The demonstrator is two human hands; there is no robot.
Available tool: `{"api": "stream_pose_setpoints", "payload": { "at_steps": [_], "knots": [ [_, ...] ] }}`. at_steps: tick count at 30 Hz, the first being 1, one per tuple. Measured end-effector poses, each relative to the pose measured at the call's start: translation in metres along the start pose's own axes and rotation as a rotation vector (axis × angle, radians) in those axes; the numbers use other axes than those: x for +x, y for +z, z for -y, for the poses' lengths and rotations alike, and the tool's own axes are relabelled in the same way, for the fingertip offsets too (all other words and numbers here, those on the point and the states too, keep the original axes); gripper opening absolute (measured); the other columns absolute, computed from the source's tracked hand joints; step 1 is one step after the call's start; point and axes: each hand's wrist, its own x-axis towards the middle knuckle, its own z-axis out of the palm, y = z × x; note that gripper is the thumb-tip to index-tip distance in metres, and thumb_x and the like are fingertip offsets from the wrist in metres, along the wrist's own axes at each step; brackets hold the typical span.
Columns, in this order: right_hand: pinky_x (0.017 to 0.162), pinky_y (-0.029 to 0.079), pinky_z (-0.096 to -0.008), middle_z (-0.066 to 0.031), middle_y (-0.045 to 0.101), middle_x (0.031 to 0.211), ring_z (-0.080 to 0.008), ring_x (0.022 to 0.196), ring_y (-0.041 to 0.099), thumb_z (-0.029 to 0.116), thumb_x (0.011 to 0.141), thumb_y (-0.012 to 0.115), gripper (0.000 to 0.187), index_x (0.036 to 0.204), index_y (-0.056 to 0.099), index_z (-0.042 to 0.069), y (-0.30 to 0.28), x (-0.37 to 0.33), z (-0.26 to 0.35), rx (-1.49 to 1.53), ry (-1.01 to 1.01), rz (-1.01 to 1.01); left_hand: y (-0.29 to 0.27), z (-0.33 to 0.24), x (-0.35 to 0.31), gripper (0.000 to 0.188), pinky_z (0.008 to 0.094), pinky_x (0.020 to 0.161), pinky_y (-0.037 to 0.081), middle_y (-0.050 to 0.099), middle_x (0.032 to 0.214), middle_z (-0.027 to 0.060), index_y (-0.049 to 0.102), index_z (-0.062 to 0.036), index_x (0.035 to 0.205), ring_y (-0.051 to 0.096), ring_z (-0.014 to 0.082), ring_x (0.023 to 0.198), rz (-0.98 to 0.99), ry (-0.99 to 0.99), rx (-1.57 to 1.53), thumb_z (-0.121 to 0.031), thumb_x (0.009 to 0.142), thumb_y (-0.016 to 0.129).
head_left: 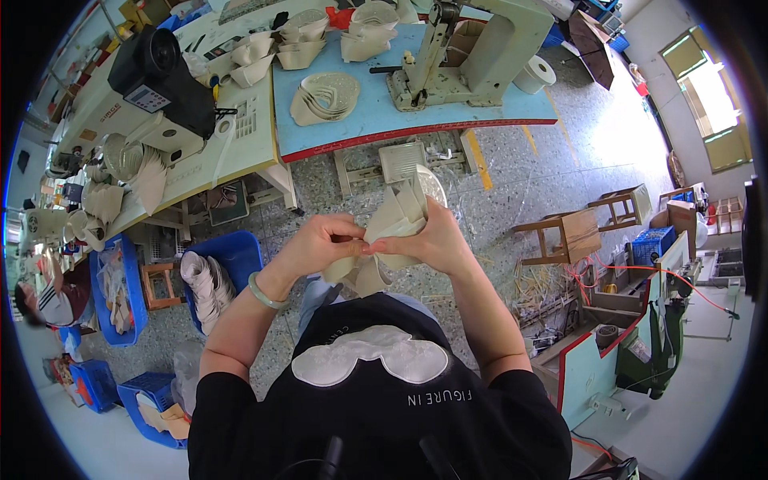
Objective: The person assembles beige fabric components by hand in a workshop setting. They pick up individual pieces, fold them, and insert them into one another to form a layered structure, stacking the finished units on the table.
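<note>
Both hands gripped a bundle of beige cut pieces just above the lap.

The left hand (320, 244) pinched the beige pieces (392, 232) between thumb and fingers at nine o'clock of the bundle; the right hand (436, 240) closed around them at three o'clock. A blue bin (240, 256) stood at nine o'clock, a wooden stool (564, 236) at three o'clock, and a blue-topped sewing table (376, 120) at twelve o'clock, farther off.

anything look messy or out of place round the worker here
Pale strips and scraps lie strewn on the floor beside the wooden stool. Otherwise nothing stands out: both hands, left and right, hold a beige cut piece.
</note>
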Motion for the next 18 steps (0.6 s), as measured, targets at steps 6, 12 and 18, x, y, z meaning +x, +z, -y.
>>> {"api": "stream_pose_setpoints", "payload": {
  "at_steps": [6, 12, 18],
  "knots": [
    [0.071, 0.055, -0.0335, -0.0110, 0.068, 0.093, -0.0203, 0.080, 0.067, 0.017, 0.073, 0.080, 0.040, 0.103, 0.062, -0.002, -0.012, 0.028, -0.048, 0.801, 0.266, -0.287, 0.010, -0.007, 0.006, 0.013, 0.0252, 0.056, 0.037, 0.052, 0.067, 0.0026, 0.072, -0.0034, 0.091, 0.048, 0.0096, 0.062, -0.156, 0.078, 0.197, -0.012, 0.081, 0.072],
    [0.073, 0.056, -0.0349, -0.0141, 0.066, 0.097, -0.0215, 0.082, 0.066, 0.012, 0.078, 0.076, 0.041, 0.111, 0.057, -0.003, -0.042, -0.004, -0.042, 0.691, 0.035, -0.328, -0.005, 0.019, -0.001, 0.016, 0.0231, 0.054, 0.035, 0.049, 0.067, -0.0006, 0.071, -0.0011, 0.095, 0.043, 0.0070, 0.060, -0.564, 0.019, 0.279, -0.013, 0.084, 0.070],
    [0.074, 0.055, -0.0334, -0.0144, 0.066, 0.098, -0.0206, 0.086, 0.066, 0.019, 0.074, 0.081, 0.054, 0.112, 0.053, -0.007, -0.005, -0.019, -0.031, 0.340, 0.060, -0.167, 0.009, 0.006, 0.020, 0.022, 0.0268, 0.051, 0.038, 0.050, 0.067, 0.0051, 0.069, -0.0022, 0.103, 0.046, 0.0125, 0.057, -0.877, 0.305, 0.606, -0.009, 0.082, 0.071]
  ]
}}
